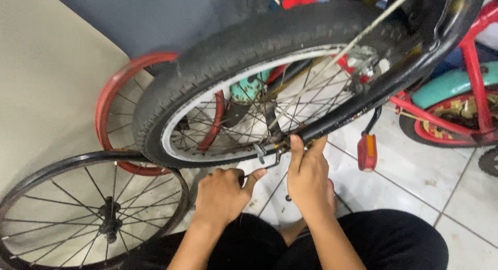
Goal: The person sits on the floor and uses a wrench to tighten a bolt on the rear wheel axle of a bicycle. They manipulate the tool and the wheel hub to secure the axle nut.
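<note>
A bicycle wheel with a black tyre [218,57] and a white rim sits in a black frame [363,101] right in front of me. My right hand [308,179] reaches up to the wheel's axle nut [280,144], its fingers pressed against the lower end of the frame. My left hand [223,194] is closed around a thin metal tool [267,161] whose end lies at the axle. A red reflector [367,151] hangs below the frame.
A bare black spoked rim [31,184] leans at the lower left, and a red rim [111,93] stands behind the tyre against a beige wall. A red bicycle with a teal mudguard [456,85] stands at the right on white floor tiles. My dark trousers fill the bottom edge.
</note>
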